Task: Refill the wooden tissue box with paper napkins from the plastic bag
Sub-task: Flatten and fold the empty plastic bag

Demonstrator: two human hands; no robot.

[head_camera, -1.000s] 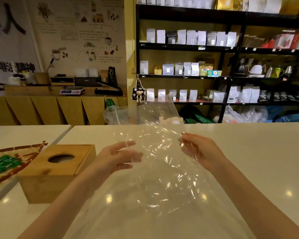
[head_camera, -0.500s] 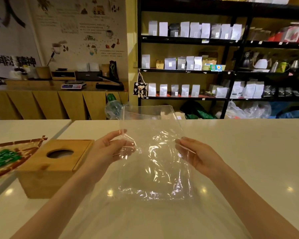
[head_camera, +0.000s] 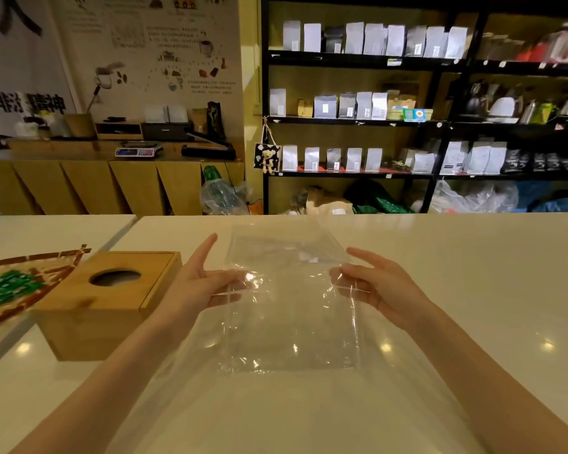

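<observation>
A clear plastic bag (head_camera: 292, 309) hangs flat between my two hands above the white counter (head_camera: 473, 290); it looks empty, and no napkins show. My left hand (head_camera: 200, 286) pinches its left edge, thumb raised. My right hand (head_camera: 371, 283) holds its right edge. The upper part of the bag folds away from me. The wooden tissue box (head_camera: 105, 303) with a round hole in its lid stands closed on the counter, just left of my left forearm.
A woven tray (head_camera: 30, 283) with green packets lies at the far left on a neighbouring counter. Behind the counter are dark shelves (head_camera: 407, 119) with pouches and a wooden sideboard (head_camera: 112, 181).
The bag has been lowered and smoothed from a raised, crumpled shape into a flat sheet, its top folding over. Both hands moved down and slightly apart.
</observation>
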